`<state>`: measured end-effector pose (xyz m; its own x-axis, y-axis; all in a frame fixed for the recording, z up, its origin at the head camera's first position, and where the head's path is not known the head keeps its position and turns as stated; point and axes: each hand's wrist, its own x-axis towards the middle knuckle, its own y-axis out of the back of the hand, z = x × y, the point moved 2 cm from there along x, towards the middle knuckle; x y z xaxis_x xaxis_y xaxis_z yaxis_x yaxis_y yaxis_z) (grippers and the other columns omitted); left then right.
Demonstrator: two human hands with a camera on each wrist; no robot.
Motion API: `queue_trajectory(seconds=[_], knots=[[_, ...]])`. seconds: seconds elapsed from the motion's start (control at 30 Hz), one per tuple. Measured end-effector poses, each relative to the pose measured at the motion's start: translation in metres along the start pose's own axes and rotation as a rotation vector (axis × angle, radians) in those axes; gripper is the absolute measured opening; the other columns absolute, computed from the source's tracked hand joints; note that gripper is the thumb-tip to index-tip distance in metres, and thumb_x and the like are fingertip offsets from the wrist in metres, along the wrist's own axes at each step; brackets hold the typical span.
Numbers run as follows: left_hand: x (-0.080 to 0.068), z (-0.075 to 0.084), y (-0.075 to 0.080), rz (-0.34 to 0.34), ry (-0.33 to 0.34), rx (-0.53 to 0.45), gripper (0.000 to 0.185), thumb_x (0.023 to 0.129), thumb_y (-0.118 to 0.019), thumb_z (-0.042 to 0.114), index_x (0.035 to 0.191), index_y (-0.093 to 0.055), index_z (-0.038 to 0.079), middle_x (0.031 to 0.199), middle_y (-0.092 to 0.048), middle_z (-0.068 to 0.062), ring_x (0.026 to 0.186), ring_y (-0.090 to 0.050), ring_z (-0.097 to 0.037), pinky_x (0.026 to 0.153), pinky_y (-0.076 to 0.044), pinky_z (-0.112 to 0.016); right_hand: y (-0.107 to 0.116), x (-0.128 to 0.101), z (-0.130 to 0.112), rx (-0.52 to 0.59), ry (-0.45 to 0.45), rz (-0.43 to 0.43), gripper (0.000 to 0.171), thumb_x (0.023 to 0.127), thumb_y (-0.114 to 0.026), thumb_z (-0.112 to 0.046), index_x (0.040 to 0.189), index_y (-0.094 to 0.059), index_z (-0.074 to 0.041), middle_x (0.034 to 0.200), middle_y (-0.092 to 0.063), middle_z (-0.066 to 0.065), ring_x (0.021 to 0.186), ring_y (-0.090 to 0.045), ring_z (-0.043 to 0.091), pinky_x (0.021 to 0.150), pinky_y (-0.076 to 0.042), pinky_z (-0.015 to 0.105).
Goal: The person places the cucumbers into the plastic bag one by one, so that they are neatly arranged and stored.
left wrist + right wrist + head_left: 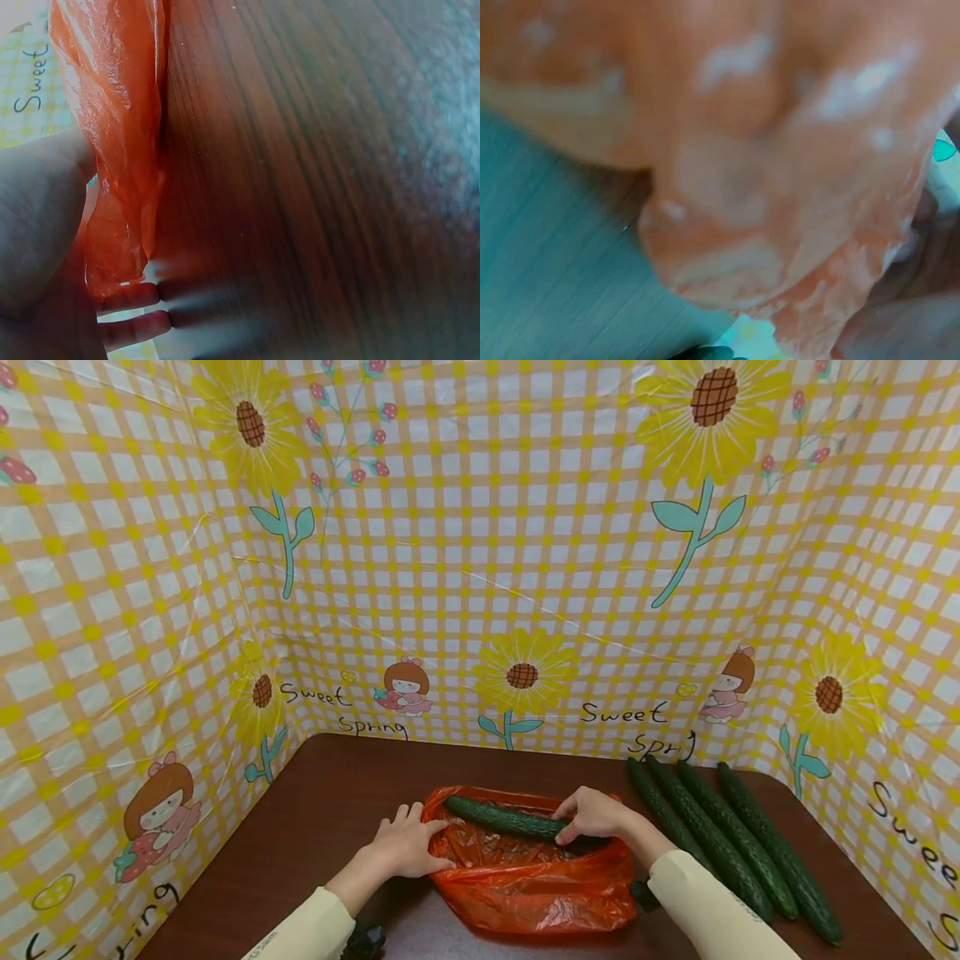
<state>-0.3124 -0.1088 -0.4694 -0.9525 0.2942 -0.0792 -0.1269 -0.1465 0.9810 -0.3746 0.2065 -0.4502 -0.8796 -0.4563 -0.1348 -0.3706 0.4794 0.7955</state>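
Observation:
An orange plastic bag (525, 881) lies crumpled on the dark wooden table (315, 827). One long green cucumber (498, 817) lies across the bag's far part. My right hand (577, 823) curls over the cucumber's right end and grips it. My left hand (429, 839) lies flat at the bag's left edge, fingers straight and thumb pressing the plastic. In the left wrist view the bag (112, 150) runs beside my palm, with straight fingers (135, 315) on the wood. The right wrist view is filled by blurred orange plastic (780, 187).
Several more long cucumbers (723, 839) lie side by side on the table to the right of the bag. Checked yellow sheets with sunflowers (525, 568) wall the table at the back and both sides. Bare wood (285, 860) shows to the left.

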Motion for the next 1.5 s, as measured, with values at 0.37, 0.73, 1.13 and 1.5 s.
queue_trajectory(seconds=[0.37, 0.73, 1.13, 1.5], knots=[[0.000, 0.000, -0.003, 0.002, 0.005, 0.005, 0.070, 0.072, -0.059, 0.069, 0.132, -0.050, 0.034, 0.129, -0.038, -0.015, 0.119, -0.035, -0.036, 0.087, -0.034, -0.060, -0.005, -0.002, -0.003, -0.031, 0.013, 0.055, 0.031, 0.069, -0.080, -0.019, 0.099, -0.073, -0.011, 0.105, -0.068, 0.008, 0.101, -0.061, 0.031, 0.081, -0.049, 0.046], [0.001, 0.000, -0.003, -0.023, 0.013, 0.001, 0.069, 0.074, -0.058, 0.069, 0.133, -0.049, 0.034, 0.135, -0.034, -0.015, 0.126, -0.031, -0.037, 0.092, -0.031, -0.061, 0.002, -0.004, 0.005, 0.089, -0.004, 0.064, 0.033, 0.070, -0.079, -0.016, 0.102, -0.072, -0.008, 0.110, -0.066, 0.014, 0.106, -0.058, 0.036, 0.081, -0.049, 0.046], [-0.001, 0.002, 0.001, 0.001, 0.005, 0.032, 0.070, 0.073, -0.059, 0.068, 0.133, -0.050, 0.033, 0.130, -0.037, -0.014, 0.118, -0.035, -0.034, 0.085, -0.035, -0.057, 0.007, -0.002, 0.002, 0.117, -0.042, 0.125, 0.031, 0.072, -0.077, -0.012, 0.102, -0.072, -0.007, 0.109, -0.066, 0.013, 0.110, -0.055, 0.036, 0.081, -0.049, 0.047], [0.001, 0.000, -0.001, -0.010, 0.008, 0.037, 0.069, 0.073, -0.059, 0.068, 0.133, -0.050, 0.034, 0.129, -0.038, -0.013, 0.117, -0.035, -0.033, 0.084, -0.035, -0.056, 0.004, 0.002, 0.004, 0.095, -0.079, 0.164, 0.030, 0.072, -0.077, -0.013, 0.102, -0.072, -0.007, 0.109, -0.066, 0.013, 0.110, -0.054, 0.037, 0.081, -0.049, 0.047]])
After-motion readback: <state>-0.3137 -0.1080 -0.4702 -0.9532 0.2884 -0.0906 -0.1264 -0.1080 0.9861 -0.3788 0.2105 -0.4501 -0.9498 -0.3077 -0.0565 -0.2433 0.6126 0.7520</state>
